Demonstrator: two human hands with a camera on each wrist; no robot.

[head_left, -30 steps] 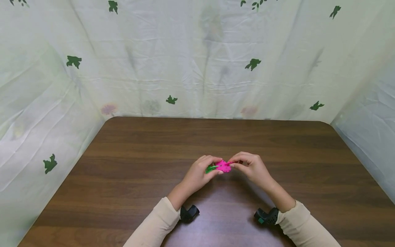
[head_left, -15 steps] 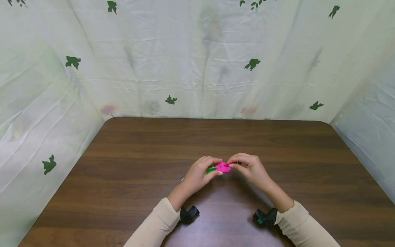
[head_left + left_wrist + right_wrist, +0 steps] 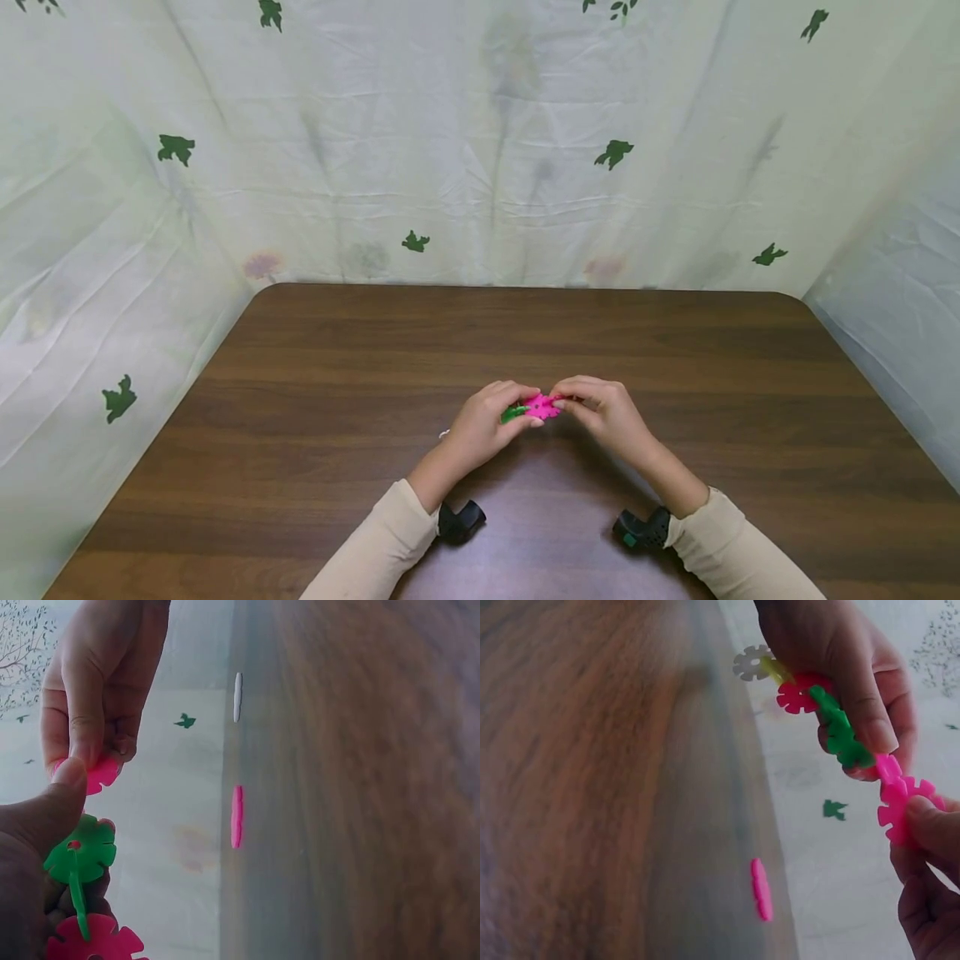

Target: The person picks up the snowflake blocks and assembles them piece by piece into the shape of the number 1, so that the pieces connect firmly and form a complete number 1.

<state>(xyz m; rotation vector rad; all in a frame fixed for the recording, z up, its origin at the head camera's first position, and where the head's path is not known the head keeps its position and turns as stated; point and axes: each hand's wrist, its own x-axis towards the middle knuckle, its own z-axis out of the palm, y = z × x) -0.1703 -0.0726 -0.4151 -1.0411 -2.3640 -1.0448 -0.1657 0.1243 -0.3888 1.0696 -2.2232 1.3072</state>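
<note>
My left hand [image 3: 480, 421] holds a chain of slotted, flower-shaped plastic discs. In the right wrist view the chain runs from a whitish disc [image 3: 751, 663] through a yellow disc [image 3: 777, 671] and a red-pink disc [image 3: 798, 696] to green discs [image 3: 841, 735] under the left fingers. A pink disc [image 3: 887, 769] sticks out past the left thumb. Against it stands another pink disc [image 3: 897, 811], pinched between thumb and fingers of my right hand [image 3: 609, 417]. The two pink discs touch; how deep their slots engage I cannot tell.
In the left wrist view a loose pink disc [image 3: 238, 817] and a white disc [image 3: 238, 697] appear edge-on at the brown wooden table [image 3: 360, 350]. A pale patterned cloth [image 3: 465, 125] hangs behind it. Black wrist devices [image 3: 461, 523] sit below both hands.
My right hand has shifted slightly left and down, and the pink disc has turned a little. A small white edge now shows beside the left hand. Both grips stay the same.
</note>
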